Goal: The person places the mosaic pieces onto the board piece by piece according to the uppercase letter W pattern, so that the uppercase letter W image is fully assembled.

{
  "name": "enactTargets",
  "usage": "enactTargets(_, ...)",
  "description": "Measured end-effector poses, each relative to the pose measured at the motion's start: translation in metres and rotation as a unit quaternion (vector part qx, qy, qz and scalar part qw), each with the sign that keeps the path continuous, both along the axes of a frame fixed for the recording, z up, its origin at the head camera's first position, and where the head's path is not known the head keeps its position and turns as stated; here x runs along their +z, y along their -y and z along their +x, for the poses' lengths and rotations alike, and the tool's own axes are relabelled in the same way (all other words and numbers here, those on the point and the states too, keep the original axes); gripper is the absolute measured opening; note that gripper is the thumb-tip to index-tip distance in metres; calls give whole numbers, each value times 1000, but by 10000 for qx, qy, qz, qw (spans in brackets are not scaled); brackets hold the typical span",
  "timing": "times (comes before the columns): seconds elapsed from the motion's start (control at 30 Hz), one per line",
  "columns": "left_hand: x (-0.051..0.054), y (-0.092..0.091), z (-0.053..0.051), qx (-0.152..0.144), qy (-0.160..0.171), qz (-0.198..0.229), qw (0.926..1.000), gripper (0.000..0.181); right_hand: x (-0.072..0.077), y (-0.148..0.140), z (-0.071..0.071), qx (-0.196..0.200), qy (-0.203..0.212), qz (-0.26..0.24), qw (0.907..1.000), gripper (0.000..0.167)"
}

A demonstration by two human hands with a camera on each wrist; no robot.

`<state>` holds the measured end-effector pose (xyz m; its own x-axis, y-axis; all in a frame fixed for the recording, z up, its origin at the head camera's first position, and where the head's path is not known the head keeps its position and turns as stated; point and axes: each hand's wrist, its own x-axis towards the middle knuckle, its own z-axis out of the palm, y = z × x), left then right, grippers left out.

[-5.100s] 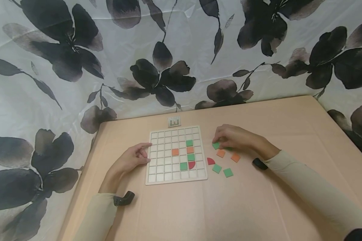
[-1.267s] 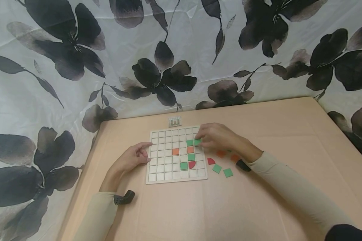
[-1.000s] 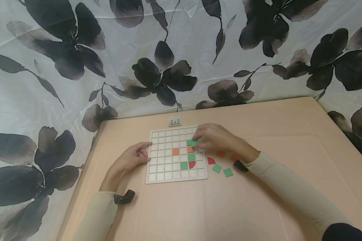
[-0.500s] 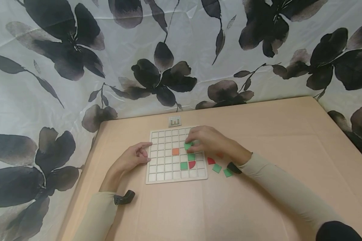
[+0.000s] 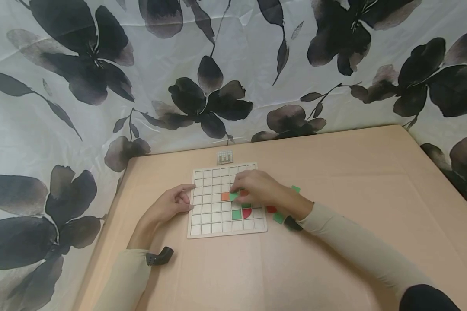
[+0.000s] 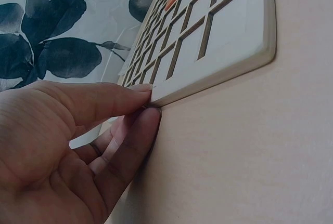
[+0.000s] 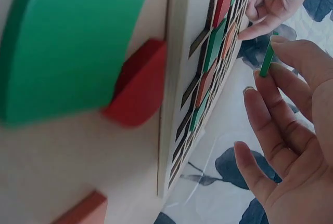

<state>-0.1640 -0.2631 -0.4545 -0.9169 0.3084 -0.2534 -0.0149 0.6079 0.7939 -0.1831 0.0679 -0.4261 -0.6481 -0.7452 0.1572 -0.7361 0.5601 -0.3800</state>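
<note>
In the head view my right hand (image 5: 256,188) is over the white gridded board (image 5: 206,218), pinching a green square tile (image 5: 233,196). The right wrist view shows that tile (image 7: 268,57) edge-on between thumb and fingertip, off the surface. Just left of it an orange tile (image 5: 225,196) lies in a cell. Another green tile (image 5: 236,214) and a red quarter-round tile (image 5: 247,213) sit lower on the board. My left hand (image 5: 167,204) touches the board's left edge with thumb and index fingertips; up close, the left wrist view shows the thumb (image 6: 112,102) against the rim.
Loose tiles lie right of the board, partly hidden by my right arm: a green tile (image 5: 295,188), a red piece (image 5: 271,209) and another green one (image 5: 278,217). A small patterned card (image 5: 224,157) lies behind the board. A flowered cloth (image 5: 233,65) hangs behind the table (image 5: 225,276).
My right hand has carried the green tile from the loose pieces onto the board, then left and slightly nearer, to beside the orange tile. The left hand has stayed at the edge.
</note>
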Motion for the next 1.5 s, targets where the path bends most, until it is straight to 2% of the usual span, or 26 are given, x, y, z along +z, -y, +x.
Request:
enactTargets(0.03, 0, 0, 0, -14, 8, 14, 10000, 67, -1, 1, 0, 10, -5, -9, 10000, 22)
enactTargets(0.27, 36, -16, 14, -11, 145, 137, 9998, 64, -6, 10, 3, 41, -228, -21, 9997, 21)
enactTargets(0.3, 37, -16, 14, -2, 146, 152, 9998, 64, -6, 11, 4, 54, -246, -38, 9997, 20)
enactTargets(0.77, 35, -18, 15, 3, 43, 14, 10000, 64, -14, 24, 13, 113, -387, 209, 9990, 20)
enactTargets(0.87, 30, -16, 13, 11, 22, -24, 10000, 65, -13, 26, 13, 86, -489, 341, 9982, 21)
enactTargets(1.03, 10, -7, 4, 36, -38, -44, 10000, 67, -14, 29, 14, 22, -538, 518, 9972, 21)
enactTargets(1.13, 2, -3, 2, 39, -78, -50, 9999, 68, -16, 30, 13, 9, -550, 552, 9970, 20)
enactTargets(1.5, 0, -1, 1, 97, -77, -93, 9999, 68, -20, 32, 12, 72, -621, 649, 9959, 17)
